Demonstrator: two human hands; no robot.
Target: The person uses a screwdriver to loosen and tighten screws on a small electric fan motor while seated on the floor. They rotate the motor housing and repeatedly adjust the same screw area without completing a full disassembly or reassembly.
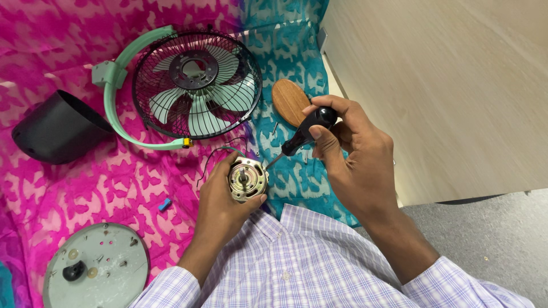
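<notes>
The left hand (220, 199) grips a small motor (247, 179) in closed fingers — the right hand (348, 154) clasps a black-handled screwdriver (305, 132), its tip just beside the left fingertips.

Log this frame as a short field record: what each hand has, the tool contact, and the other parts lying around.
left hand: left hand grips a small round fan motor, shaft facing up
right hand: right hand holds a black-handled screwdriver
tool contact: tip meets the motor's upper right edge
surface: pink and teal patterned cloth
fan: black wire guard with pale green blades in a green bracket, lying flat
other parts: black cone-shaped cover; grey round base plate; wooden oval piece; small blue piece
</notes>
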